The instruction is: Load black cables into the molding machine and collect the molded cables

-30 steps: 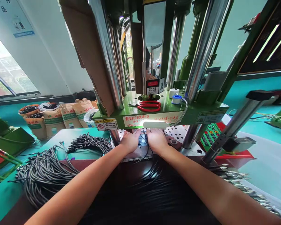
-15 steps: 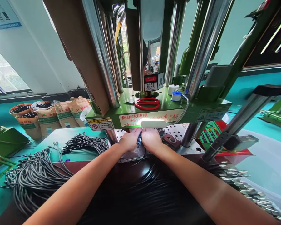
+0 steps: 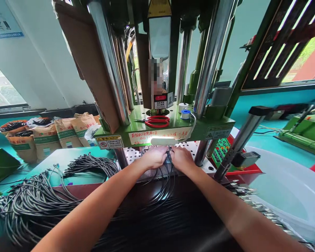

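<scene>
My left hand (image 3: 155, 158) and my right hand (image 3: 182, 159) meet under the green press plate (image 3: 215, 126), side by side over the metal mould block (image 3: 157, 172). Both have their fingers curled and pinched on the ends of a few black cables (image 3: 166, 182) that hang down from the mould toward me. The fingertips sit in the lit gap below the small white lamp (image 3: 161, 141). What lies inside the mould is hidden by the hands.
A big heap of black cables (image 3: 36, 206) lies on the left of the table. Red scissors (image 3: 157, 121) and wire spools (image 3: 185, 114) rest on the green plate. Chrome columns (image 3: 110, 63) rise around. Sacks (image 3: 42, 134) stand far left. A white tub (image 3: 283, 196) and finished plugs (image 3: 254, 203) are on the right.
The hands have drawn slightly back from the mould and the cables now hang between them. The camera has tilted up and shifted right.
</scene>
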A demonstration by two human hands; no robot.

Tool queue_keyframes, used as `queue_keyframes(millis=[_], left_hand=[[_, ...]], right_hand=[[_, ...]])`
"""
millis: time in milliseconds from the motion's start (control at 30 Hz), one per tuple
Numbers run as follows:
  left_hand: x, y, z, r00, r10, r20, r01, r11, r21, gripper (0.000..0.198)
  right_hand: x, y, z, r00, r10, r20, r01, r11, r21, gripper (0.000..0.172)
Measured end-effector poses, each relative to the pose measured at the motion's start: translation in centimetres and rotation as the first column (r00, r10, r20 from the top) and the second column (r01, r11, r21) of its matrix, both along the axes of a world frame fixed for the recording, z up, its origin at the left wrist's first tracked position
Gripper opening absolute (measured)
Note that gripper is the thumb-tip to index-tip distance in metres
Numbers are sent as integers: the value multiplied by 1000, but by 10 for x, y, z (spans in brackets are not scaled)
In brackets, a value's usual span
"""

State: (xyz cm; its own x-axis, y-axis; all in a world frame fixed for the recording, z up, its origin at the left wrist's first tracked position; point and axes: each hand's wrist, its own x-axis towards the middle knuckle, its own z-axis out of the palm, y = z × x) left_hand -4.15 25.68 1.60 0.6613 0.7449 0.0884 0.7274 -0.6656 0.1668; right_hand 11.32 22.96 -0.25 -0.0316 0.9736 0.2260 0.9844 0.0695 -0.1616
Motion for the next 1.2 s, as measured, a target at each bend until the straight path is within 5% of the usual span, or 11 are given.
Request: queue_keyframes(millis=[533, 767, 967, 1200], left_hand=[[13, 7, -8, 990, 138, -30, -139, 989, -50, 46], [8, -4, 5, 986, 163, -33, -164, 986, -21, 47], [-16, -20, 5, 953, 299, -55, -299, 954, 7, 53], [-10, -22, -6, 925, 359, -125, -367, 929, -49, 57]], right_hand=[[-12, 16, -6, 994, 106, 21, -104, 992, -67, 30], [-6, 18, 1, 991, 132, 30, -131, 991, -24, 27], [-10, 4, -4, 977, 214, -3, -213, 973, 85, 45], [-21, -1, -14, 970, 243, -21, -241, 967, 82, 47]])
